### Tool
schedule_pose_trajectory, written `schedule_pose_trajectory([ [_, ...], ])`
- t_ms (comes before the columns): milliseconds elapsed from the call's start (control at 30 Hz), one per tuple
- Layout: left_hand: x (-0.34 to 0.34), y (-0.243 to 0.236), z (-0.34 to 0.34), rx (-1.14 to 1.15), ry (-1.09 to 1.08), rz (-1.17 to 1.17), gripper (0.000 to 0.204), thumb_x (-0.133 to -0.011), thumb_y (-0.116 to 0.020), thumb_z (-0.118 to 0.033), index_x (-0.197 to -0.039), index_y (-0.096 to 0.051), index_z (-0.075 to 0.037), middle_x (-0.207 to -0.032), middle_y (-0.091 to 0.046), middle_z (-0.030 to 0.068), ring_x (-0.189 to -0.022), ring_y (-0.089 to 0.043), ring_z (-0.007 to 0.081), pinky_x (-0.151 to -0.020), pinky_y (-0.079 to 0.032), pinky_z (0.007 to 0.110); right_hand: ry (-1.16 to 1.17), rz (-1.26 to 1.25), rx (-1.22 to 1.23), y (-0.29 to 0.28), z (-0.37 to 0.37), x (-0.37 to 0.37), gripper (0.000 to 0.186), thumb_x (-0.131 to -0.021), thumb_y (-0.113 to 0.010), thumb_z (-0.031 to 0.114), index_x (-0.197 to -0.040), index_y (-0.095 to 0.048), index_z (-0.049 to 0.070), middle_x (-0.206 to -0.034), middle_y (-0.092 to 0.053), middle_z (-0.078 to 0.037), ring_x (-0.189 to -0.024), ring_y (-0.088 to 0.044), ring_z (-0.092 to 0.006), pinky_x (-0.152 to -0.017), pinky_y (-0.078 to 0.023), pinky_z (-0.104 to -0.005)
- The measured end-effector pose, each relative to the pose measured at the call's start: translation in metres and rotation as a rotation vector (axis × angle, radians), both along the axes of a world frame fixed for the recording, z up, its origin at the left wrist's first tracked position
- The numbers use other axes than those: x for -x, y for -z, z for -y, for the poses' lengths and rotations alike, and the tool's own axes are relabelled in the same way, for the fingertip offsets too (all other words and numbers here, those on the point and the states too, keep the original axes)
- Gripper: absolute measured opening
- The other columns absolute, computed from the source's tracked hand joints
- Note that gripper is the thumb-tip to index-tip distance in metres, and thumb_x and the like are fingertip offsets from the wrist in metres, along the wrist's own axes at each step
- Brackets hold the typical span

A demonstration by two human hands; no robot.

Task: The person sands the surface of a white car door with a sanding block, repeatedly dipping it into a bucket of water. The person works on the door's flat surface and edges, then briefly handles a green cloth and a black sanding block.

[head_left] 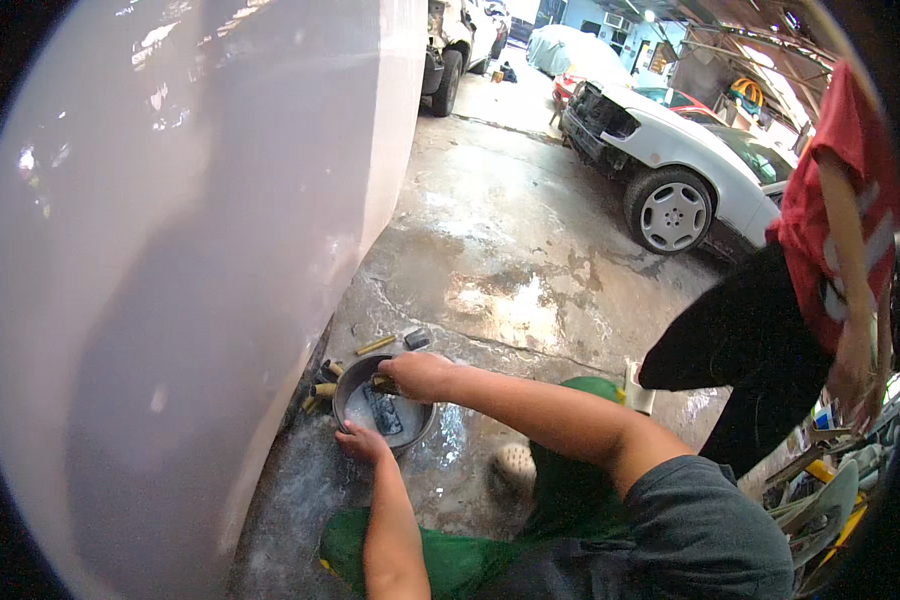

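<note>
A dark round bucket [428, 432] stands on the wet floor, with whitish liquid in it. My left hand [363, 443] is closed on its near rim. My right hand [417, 375] reaches over the far right rim, fingers closed on a small brownish piece [382, 383] whose kind I cannot make out. Below that hand, a dark rectangular piece [383, 413] lies in the liquid. Tan curled pieces [324, 390] are beside the bucket on the left. Beyond it are a yellowish rod-like roll [376, 345] and a small dark block [416, 340].
A large pale glossy panel [220, 250] rises close on my left. On my right stands a person in a red shirt [850, 220] and dark trousers. A white car [690, 150] with its front opened up is parked farther back. Assorted parts [830, 510] lie at lower right.
</note>
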State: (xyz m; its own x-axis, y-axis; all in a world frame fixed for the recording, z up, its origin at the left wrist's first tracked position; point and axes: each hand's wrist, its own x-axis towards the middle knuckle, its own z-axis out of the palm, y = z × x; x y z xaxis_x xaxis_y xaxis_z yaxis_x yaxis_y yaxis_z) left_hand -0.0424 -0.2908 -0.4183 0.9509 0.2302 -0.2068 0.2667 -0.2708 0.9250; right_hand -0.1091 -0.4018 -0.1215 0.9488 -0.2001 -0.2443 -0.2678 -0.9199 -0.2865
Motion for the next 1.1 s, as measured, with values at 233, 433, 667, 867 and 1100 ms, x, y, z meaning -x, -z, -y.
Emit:
schedule_pose_trajectory([
  [233, 0.056, -0.047, 0.01, -0.444, 0.308, 0.45, 0.061, -0.104, -0.049, -0.033, -0.15, -0.03, 0.001, -0.156, -0.024, 0.0308, -0.145, -0.023, 0.0469, -0.117, -0.02, 0.058, 0.165, 0.233, -0.21, 0.085, 0.051, 0.021, 0.036, -0.085, -0.052, 0.006, -0.12, -0.06, 0.007, -0.099, -0.069, -0.025, -0.094, -0.068, -0.0444, -0.079, -0.053, -0.0517],
  [433, -0.017, 0.004, -0.031, -0.15, 0.641, 0.87, 0.044, -0.104, -0.041, -0.032, -0.129, -0.049, 0.004, -0.128, -0.054, 0.0277, -0.116, -0.05, 0.0497, -0.101, -0.039, 0.056, 0.02, 0.218, -0.297, 0.08, 0.03, -0.084, 0.04, -0.086, -0.051, 0.01, -0.125, -0.061, 0.009, -0.106, -0.069, -0.027, -0.101, -0.066, -0.0448, -0.087, -0.051, -0.0513],
  [667, 0.052, -0.048, 0.018, -0.27, 0.511, 0.551, 0.055, -0.103, -0.037, -0.044, -0.111, -0.063, 0.004, -0.109, -0.063, 0.0278, -0.1, -0.058, 0.0489, -0.087, -0.045, 0.053, -0.222, -0.174, -0.397, 0.127, 0.08, -0.065, 0.04, -0.086, -0.053, 0.014, -0.124, -0.063, 0.006, -0.107, -0.07, -0.025, -0.101, -0.067, -0.0408, -0.087, -0.051, -0.049],
  [867, 0.043, -0.066, 0.017, -0.46, 0.37, 0.387, 0.043, -0.101, -0.046, -0.036, -0.112, -0.065, 0.002, -0.106, -0.066, 0.0255, -0.098, -0.061, 0.0463, -0.084, -0.048, 0.052, -0.381, -0.237, -0.487, 0.142, 0.088, -0.086, 0.03, -0.085, -0.055, 0.014, -0.11, -0.067, 0.004, -0.096, -0.072, -0.023, -0.092, -0.07, -0.039, -0.082, -0.053, -0.0485],
  [1100, 0.04, -0.088, 0.025, -0.79, 0.426, 0.257, 0.039, -0.1, -0.052, -0.025, -0.135, -0.057, -0.009, -0.109, -0.068, 0.0196, -0.102, -0.063, 0.0398, -0.087, -0.049, 0.049, -0.217, 0.1, -0.347, 0.13, 0.137, -0.116, 0.031, -0.085, -0.062, 0.02, -0.112, -0.067, 0.005, -0.106, -0.071, -0.021, -0.099, -0.07, -0.0362, -0.085, -0.055, -0.049],
])
